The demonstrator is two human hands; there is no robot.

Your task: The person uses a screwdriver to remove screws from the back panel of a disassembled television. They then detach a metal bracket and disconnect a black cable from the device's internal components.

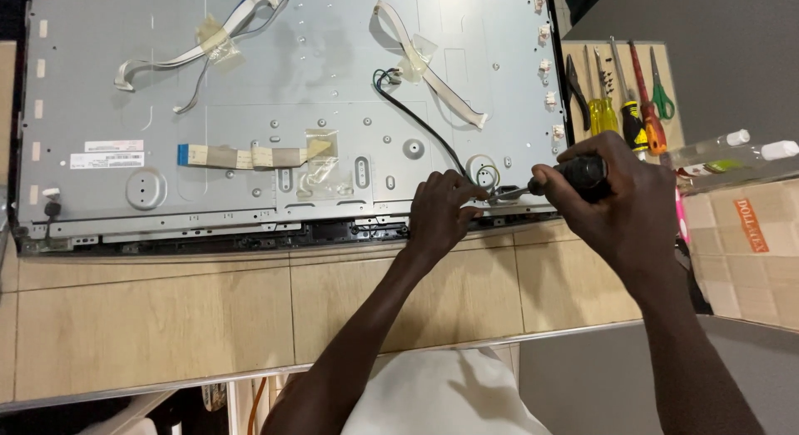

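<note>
A large grey metal back panel of a flat screen (pixel 250 85) lies face down on a tiled worktop (pixel 166 318). My right hand (pixel 620 198) grips a black-handled screwdriver (pixel 574 173), its shaft pointing left to the panel's lower edge near a round hole. My left hand (pixel 441 210) rests there with fingertips pinched at the screwdriver's tip. A black cable (pixel 416 114) runs from the panel's middle down toward that spot. Flat ribbon cables (pixel 241 158) are taped to the panel.
Several hand tools, screwdrivers, pliers and scissors (pixel 624 94), lie in a row to the right of the panel. Two clear bottles (pixel 732 148) lie beside them. White cloth (pixel 441 393) covers my lap below the worktop edge.
</note>
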